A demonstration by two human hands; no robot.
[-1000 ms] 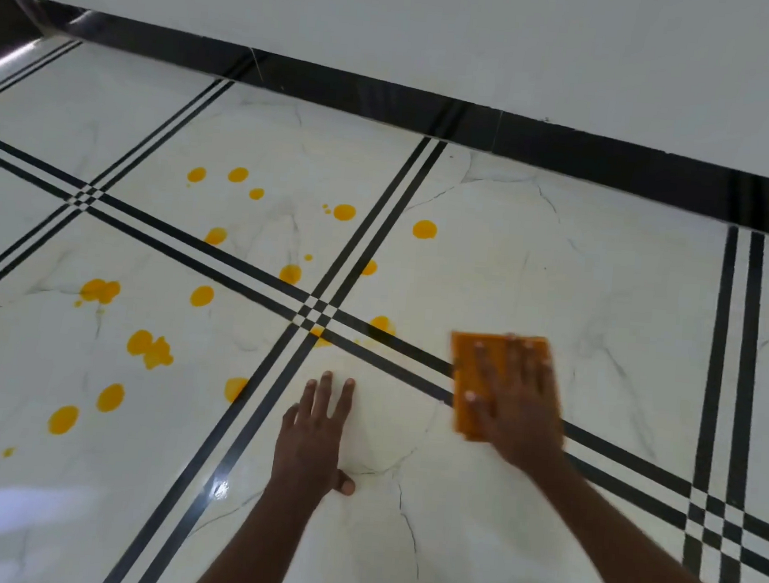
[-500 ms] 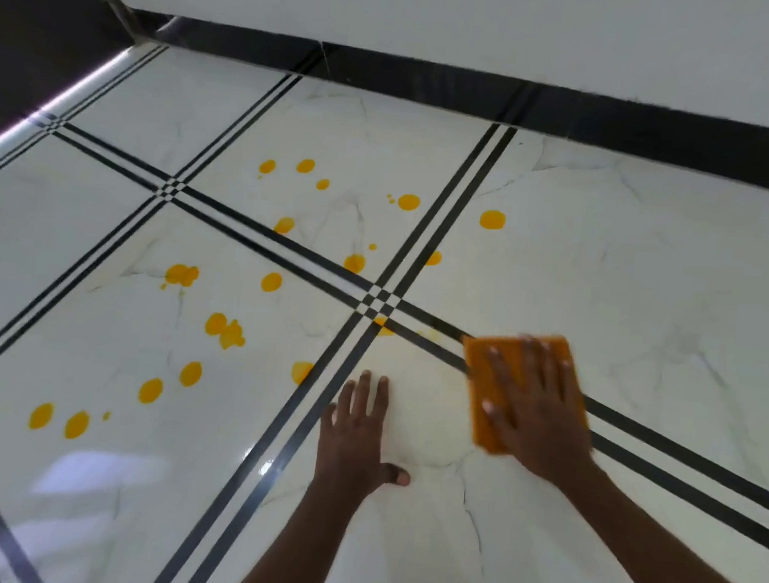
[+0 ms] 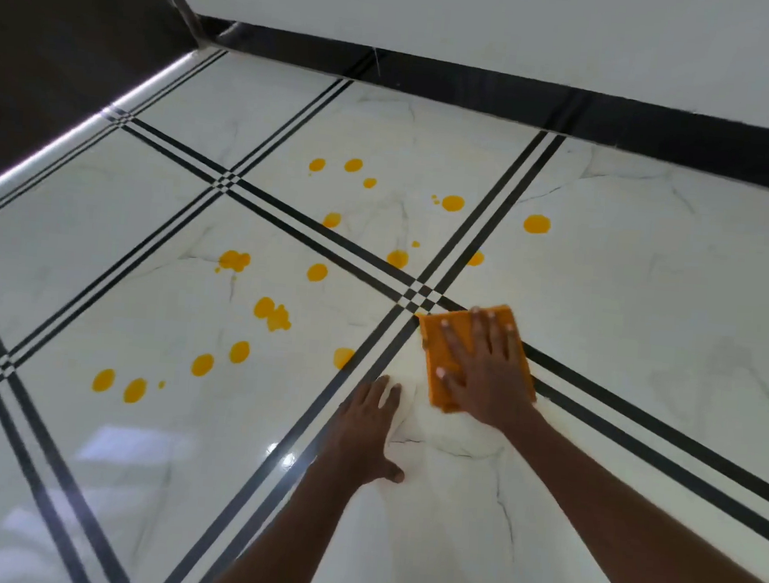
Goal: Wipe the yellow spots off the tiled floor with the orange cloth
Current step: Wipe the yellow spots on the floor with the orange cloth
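Observation:
A folded orange cloth (image 3: 436,341) lies flat on the white marble tiled floor (image 3: 649,289), its far corner at the crossing of the black stripes. My right hand (image 3: 486,373) presses down on the cloth with fingers spread. My left hand (image 3: 364,432) rests flat on the floor just left of and nearer than the cloth, holding nothing. Several yellow spots (image 3: 537,223) dot the tiles to the left and beyond the cloth; the closest spot (image 3: 343,357) sits left of the double stripe near my left hand.
A white wall with a black skirting board (image 3: 572,108) runs along the far side. A dark surface with a shiny metal edge (image 3: 78,124) closes off the left. Black double stripes (image 3: 287,212) cross the floor.
My right hand has slid the cloth left and away toward the stripe crossing, covering the spots that were there. The view has shifted left. My left hand stayed planted.

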